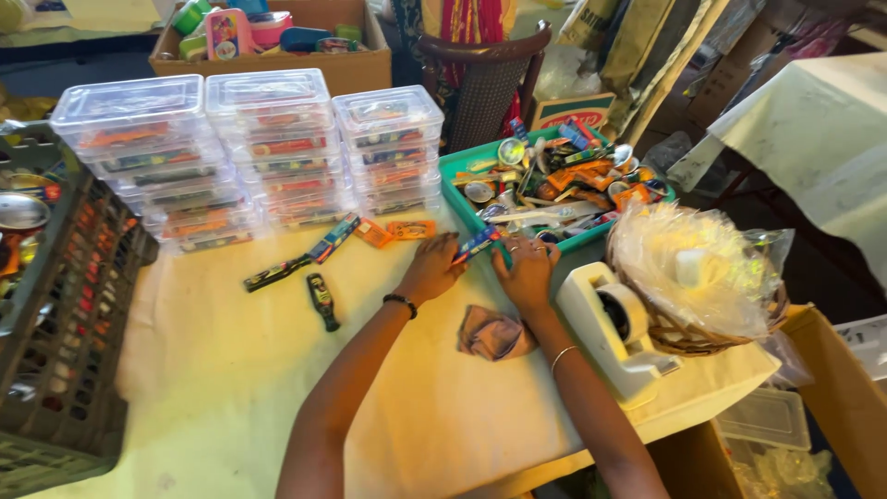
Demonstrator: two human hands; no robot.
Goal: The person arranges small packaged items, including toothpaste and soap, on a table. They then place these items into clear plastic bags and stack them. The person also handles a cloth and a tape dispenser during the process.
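Table (231, 370) cluttered; my left hand (430, 268) and right hand (527, 273) both pinch one packet (476, 245) mid-frame. Filled boxes (249, 148) stacked upper left; tray (455, 189) remains full, much left.

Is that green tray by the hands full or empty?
Full. The green tray is heaped with small packets and round shiny lids up to its rim. Both hands, left hand and right hand, hold a small packet beside it.

Green tray (459, 199), pale yellow tablecloth (212, 370), white tape dispenser (614, 337).
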